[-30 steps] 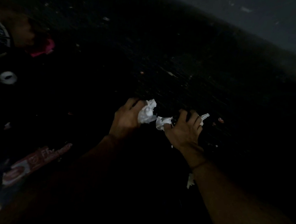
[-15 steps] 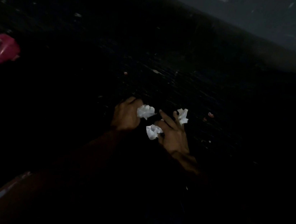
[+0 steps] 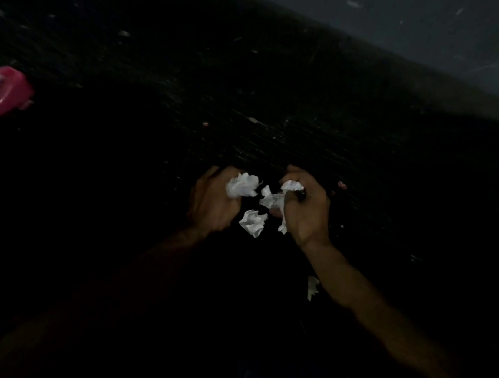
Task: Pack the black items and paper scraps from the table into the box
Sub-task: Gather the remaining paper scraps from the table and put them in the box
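In very dim light, a person's left hand (image 3: 213, 200) closes around a crumpled white paper scrap (image 3: 243, 185) above a dark, scratched wooden table (image 3: 254, 94), while the right hand (image 3: 304, 210) clenches more crumpled white paper (image 3: 277, 197) beside it. A third white scrap (image 3: 253, 222) sits between and just below the two fists. A blurred pink plastic object (image 3: 1, 91) lies far left; another pale scrap (image 3: 312, 287) shows beneath the right forearm. No writing is legible.

Both hands (image 3: 259, 202) fisted, close together
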`<state>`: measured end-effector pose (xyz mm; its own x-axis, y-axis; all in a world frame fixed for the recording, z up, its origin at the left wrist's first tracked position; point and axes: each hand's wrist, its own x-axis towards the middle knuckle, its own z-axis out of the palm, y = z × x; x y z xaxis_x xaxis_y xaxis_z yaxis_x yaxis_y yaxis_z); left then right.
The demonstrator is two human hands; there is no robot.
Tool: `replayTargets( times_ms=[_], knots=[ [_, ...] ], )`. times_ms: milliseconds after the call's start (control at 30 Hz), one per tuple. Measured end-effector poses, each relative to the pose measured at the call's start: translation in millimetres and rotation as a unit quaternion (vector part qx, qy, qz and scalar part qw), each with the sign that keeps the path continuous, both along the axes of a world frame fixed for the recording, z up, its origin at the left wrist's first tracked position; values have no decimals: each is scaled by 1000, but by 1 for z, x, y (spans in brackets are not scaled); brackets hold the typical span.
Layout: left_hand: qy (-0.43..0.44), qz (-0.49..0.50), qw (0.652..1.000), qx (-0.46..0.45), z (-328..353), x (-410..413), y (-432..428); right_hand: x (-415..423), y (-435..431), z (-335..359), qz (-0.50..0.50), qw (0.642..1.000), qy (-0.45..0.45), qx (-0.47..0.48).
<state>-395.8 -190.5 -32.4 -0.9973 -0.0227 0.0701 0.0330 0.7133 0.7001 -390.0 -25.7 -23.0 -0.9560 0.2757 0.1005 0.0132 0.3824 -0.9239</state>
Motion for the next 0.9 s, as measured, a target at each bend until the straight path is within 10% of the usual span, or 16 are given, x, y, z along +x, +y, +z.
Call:
replayTargets(
  times_ms=[333, 600, 900],
  knots=[
    [-78, -188, 948, -243, -20, 35, 28, 27, 27, -18, 10, 996, -89, 15],
    [-30, -58, 997, -48, 3, 48, 14, 45, 56, -3, 3, 993, -115, -4],
    [-121, -229, 964, 61, 17, 75, 46, 67, 57, 23, 5, 993, -102, -56]
  ],
)
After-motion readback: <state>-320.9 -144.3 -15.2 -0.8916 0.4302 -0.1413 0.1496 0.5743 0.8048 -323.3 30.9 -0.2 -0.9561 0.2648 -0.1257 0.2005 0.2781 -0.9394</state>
